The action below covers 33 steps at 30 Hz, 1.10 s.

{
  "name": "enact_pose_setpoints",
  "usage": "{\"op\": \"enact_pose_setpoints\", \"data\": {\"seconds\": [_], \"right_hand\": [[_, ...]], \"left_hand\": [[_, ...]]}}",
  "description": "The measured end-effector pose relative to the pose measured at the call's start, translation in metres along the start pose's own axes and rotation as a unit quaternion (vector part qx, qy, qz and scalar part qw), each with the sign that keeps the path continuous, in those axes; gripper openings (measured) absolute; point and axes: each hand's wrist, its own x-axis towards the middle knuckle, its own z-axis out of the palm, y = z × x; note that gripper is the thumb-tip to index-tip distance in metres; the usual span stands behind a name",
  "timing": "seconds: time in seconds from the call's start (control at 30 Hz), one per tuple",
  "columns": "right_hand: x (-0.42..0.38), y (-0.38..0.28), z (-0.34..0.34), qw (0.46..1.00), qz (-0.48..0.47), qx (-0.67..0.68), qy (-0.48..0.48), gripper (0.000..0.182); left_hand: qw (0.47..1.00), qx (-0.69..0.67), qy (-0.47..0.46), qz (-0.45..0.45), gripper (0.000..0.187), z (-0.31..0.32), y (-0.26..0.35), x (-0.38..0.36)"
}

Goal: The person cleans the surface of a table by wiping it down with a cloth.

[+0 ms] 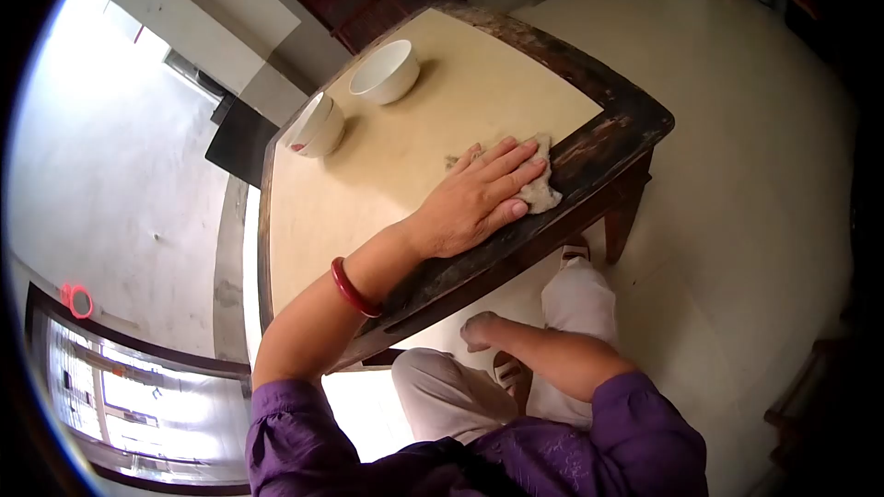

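My left hand [474, 198] lies flat on a crumpled greyish cloth [543, 186], fingers stretched out over it, pressing it against the table near its dark wooden edge. A red bangle [350, 290] circles that wrist. Below the table edge, my right hand [478, 331] hangs by my knees, apart from the table; its fingers are too foreshortened to make out. Two white bowls stand further along the tabletop: one bowl [385, 74] at the back, the other bowl [318, 127] by the left edge.
The table [341, 207] has a pale yellowish top inside a worn dark wooden frame [635, 120]. One table leg [628, 212] stands near my foot. Tiled floor [727, 175] spreads to the right. A window [129, 396] is at lower left.
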Motion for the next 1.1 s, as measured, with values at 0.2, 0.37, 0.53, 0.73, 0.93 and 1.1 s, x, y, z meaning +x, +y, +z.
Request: {"op": "enact_pose_setpoints", "data": {"seconds": [0.2, 0.37, 0.53, 0.73, 0.93, 1.1], "right_hand": [[-0.004, -0.007, -0.006, 1.000, -0.028, 0.003, 0.000, 0.036], [-0.014, -0.011, -0.025, 0.998, -0.036, 0.039, 0.021, 0.036], [-0.006, -0.006, -0.024, 0.995, -0.032, 0.060, 0.079, 0.028], [0.019, 0.002, -0.001, 0.991, -0.023, 0.051, 0.122, 0.030], [0.007, 0.001, -0.023, 0.999, -0.008, 0.050, 0.020, 0.039], [0.006, -0.007, -0.022, 0.999, 0.002, 0.052, 0.002, 0.040]], "left_hand": [[1.000, -0.001, 0.017, -0.008, 0.051, 0.002, -0.015, 0.043], [0.995, 0.036, 0.094, -0.019, 0.050, 0.008, -0.077, 0.123], [0.986, 0.013, 0.132, -0.104, 0.058, 0.011, -0.154, 0.191], [0.988, -0.011, 0.122, -0.095, 0.055, 0.008, -0.159, 0.204], [0.997, -0.008, 0.076, -0.015, 0.050, 0.008, -0.072, 0.159], [0.997, -0.023, 0.041, 0.058, 0.047, 0.009, -0.031, 0.095]]}}
